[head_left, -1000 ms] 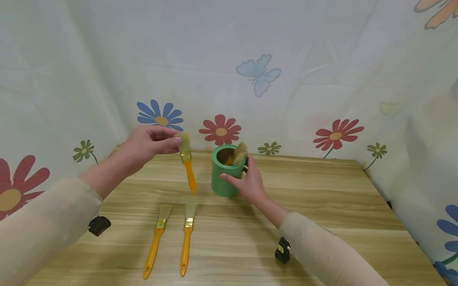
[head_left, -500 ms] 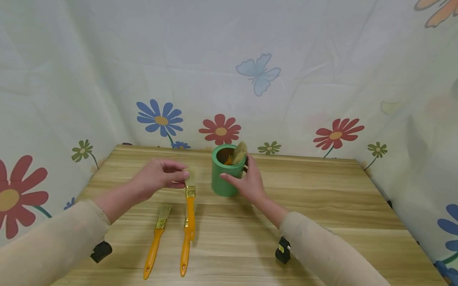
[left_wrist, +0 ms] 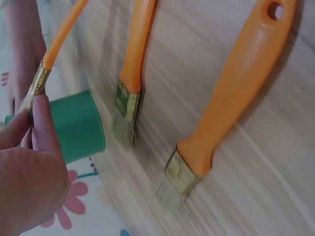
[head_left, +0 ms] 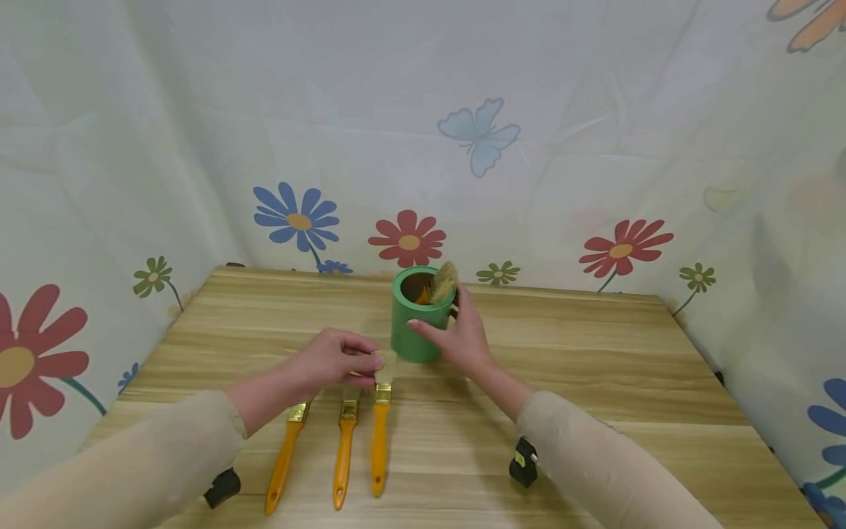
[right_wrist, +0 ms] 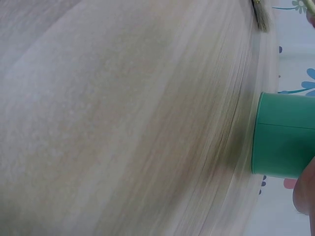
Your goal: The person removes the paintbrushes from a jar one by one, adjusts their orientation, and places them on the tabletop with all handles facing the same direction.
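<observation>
A green cup (head_left: 415,323) stands on the wooden table (head_left: 595,382) with one brush (head_left: 440,283) sticking out of it, bristles up. My right hand (head_left: 456,338) is curled round the cup's right side; the cup (right_wrist: 283,135) also shows in the right wrist view. My left hand (head_left: 337,360) pinches the bristle end of an orange-handled brush (head_left: 380,433), which lies on the table. Two more orange brushes (head_left: 286,455) (head_left: 344,452) lie parallel to its left. In the left wrist view the held brush (left_wrist: 54,54) sits by my fingers (left_wrist: 44,128), the other two (left_wrist: 135,64) (left_wrist: 231,103) beside it, the cup (left_wrist: 78,125) behind.
Flower- and butterfly-printed cloth (head_left: 476,139) closes in the back and both sides of the table. The table's right half is bare wood. Small black wrist units (head_left: 524,461) (head_left: 221,488) hang under both sleeves.
My left hand has come down and toward me, carrying the brush from beside the cup to the table, right of the two lying brushes. The right hand stayed on the cup.
</observation>
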{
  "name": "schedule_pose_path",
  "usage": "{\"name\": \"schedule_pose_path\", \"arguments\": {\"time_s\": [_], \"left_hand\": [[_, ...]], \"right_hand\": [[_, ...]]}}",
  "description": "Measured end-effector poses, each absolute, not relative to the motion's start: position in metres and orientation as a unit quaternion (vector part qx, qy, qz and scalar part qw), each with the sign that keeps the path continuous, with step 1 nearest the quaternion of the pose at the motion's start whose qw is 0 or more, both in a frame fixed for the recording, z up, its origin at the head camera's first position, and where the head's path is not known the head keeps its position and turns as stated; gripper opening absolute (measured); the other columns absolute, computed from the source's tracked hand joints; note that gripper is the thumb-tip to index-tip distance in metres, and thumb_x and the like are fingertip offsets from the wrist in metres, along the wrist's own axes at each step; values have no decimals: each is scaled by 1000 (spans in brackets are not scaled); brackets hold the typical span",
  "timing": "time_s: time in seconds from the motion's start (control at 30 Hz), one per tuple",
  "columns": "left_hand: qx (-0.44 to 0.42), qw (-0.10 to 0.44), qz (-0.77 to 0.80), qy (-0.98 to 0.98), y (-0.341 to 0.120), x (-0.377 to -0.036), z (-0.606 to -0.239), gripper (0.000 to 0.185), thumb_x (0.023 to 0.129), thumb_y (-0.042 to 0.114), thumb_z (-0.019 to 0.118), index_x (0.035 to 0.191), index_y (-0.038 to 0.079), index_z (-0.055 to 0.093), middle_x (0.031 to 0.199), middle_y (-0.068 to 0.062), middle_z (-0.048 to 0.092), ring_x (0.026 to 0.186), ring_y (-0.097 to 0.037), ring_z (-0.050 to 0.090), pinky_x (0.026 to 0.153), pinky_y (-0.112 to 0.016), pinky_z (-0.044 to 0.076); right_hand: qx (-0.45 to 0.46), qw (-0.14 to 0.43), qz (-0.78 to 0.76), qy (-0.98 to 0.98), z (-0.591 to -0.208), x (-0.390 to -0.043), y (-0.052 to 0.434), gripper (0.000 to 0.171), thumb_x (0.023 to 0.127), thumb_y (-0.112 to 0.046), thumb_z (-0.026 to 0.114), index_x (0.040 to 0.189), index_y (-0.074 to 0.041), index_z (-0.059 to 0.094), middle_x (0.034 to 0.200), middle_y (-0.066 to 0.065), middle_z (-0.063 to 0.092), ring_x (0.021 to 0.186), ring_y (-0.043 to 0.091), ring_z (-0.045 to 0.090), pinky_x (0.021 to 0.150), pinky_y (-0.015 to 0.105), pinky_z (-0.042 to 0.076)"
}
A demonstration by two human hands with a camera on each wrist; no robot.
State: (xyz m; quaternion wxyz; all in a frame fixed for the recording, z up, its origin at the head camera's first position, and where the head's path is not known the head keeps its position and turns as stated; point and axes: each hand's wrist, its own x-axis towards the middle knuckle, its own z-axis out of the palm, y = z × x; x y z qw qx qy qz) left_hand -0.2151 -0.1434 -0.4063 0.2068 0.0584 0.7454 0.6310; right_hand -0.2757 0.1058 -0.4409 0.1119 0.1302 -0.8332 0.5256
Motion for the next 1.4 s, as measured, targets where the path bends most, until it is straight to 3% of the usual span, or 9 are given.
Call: {"name": "schedule_pose_path", "arguments": {"time_s": [0.33, 0.77, 1.4], "left_hand": [[55, 209, 625, 750, -118, -214, -426, 22, 99, 1, 75, 118, -10, 73, 103, -16, 75, 83, -23, 78, 84, -44, 67], [26, 160, 606, 779, -100, -214, -443, 13, 94, -3, 79, 106, -7, 78, 97, -14, 75, 81, -22, 77, 75, -38, 68], [-22, 122, 599, 791, -90, -210, -449, 15, 93, -1, 81, 107, -5, 78, 97, -14, 75, 79, -22, 76, 71, -36, 68]], "right_hand": [[132, 110, 522, -835, -443, -277, 107, 94, 86, -35, 93, 159, -11, 39, 150, 8, 52, 141, 30, 53, 119, 46, 47], [131, 109, 518, -838, -440, -275, 107, 95, 86, -35, 93, 159, -11, 38, 150, 8, 52, 141, 29, 53, 119, 45, 47], [131, 112, 522, -835, -441, -276, 106, 94, 87, -35, 92, 159, -12, 38, 150, 7, 53, 142, 29, 53, 119, 47, 47]]}}
